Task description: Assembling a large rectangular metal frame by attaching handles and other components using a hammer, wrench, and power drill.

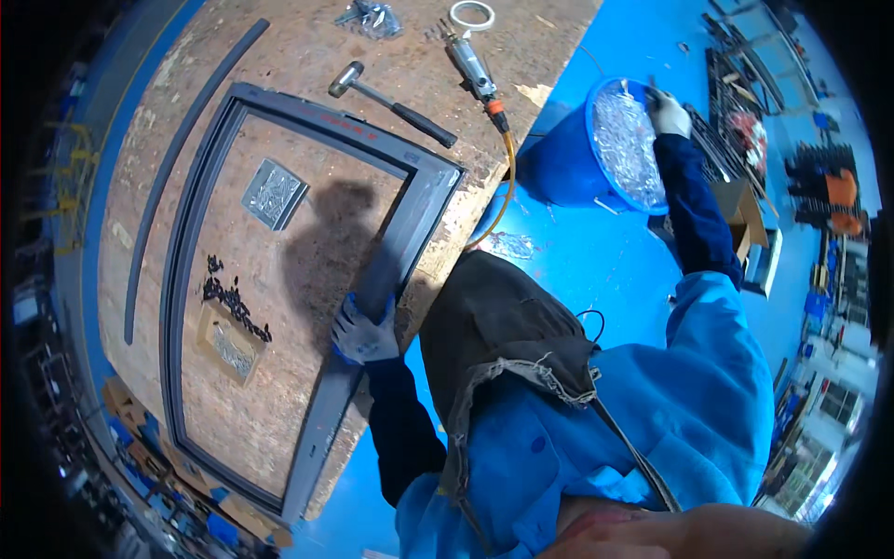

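A dark grey window-like frame [430, 203] with rounded corners lies on the worn wooden workbench [372, 56]. My left hand [365, 334], in a grey and blue glove, grips the near side bar of this frame, its fingers curled over the inner edge. Out to the right, my right hand [670, 115] in a pale glove is at the far rim of a blue bin [562, 170]. Its fingers are closed, and a small dark thing shows at their tips, too small to name. Crumpled clear plastic [622, 140] fills the bin.
Inside the frame are a metal box [275, 194], black small parts [233, 300] and an open carton of fasteners [229, 348]. Beyond it lie a hammer [391, 104], an air tool [473, 67] with an orange hose, a tape roll [472, 15] and a dark strip [177, 149].
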